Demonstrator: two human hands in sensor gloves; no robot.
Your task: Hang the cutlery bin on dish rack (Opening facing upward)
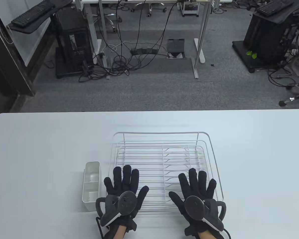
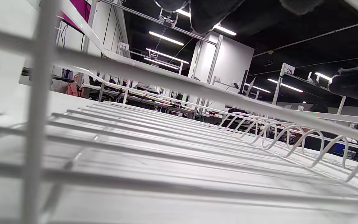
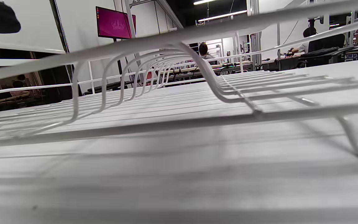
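A white wire dish rack (image 1: 164, 135) stands on the white table, and its wires fill the left wrist view (image 2: 166, 84) and the right wrist view (image 3: 172, 40). A white cutlery bin (image 1: 91, 184) with two compartments lies on the table just left of the rack, opening up. My left hand (image 1: 125, 183) lies flat with fingers spread over the rack's near left part, right of the bin and not touching it. My right hand (image 1: 196, 185) lies flat with fingers spread over the rack's near right part. Both hands hold nothing.
The table's far edge (image 1: 149, 111) runs across the middle of the table view. Beyond it are floor, cables, desk legs and computer towers. Bare table surface lies left of the bin (image 1: 35, 161) and right of the rack (image 1: 264, 161).
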